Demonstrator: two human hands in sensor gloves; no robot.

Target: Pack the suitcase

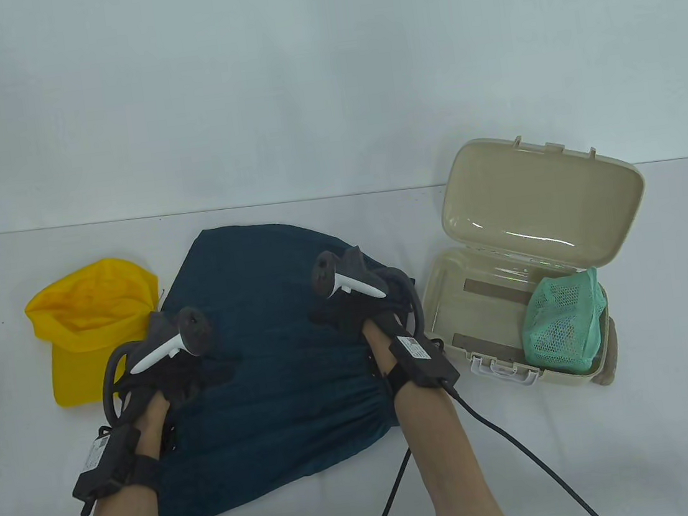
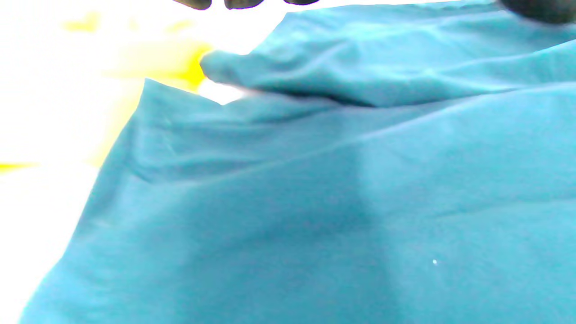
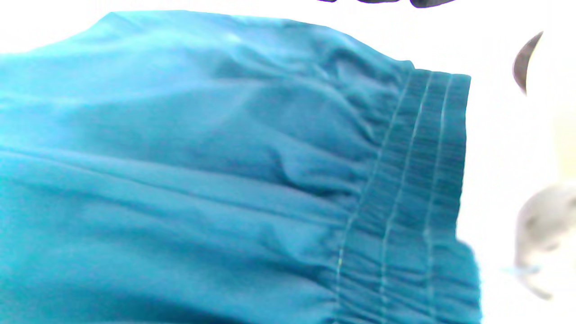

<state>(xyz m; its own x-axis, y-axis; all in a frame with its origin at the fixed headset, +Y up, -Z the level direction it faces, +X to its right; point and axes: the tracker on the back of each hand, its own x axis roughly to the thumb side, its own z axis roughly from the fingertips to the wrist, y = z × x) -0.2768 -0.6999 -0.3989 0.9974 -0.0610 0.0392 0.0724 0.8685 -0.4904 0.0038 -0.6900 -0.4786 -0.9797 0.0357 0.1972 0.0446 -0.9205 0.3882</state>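
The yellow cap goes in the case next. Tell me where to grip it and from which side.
Judging by its pose, pinch the flat brim from the near side. The yellow cap lies with its brim toward the person, while the crown is soft and crumpled. The left hand is nearest, resting on the blue garment.

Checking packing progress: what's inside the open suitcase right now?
The beige suitcase holds a green mesh pouch at its right end. The rest of the bottom shows bare, with two grey strips. What is inside the pouch or under it cannot be seen.
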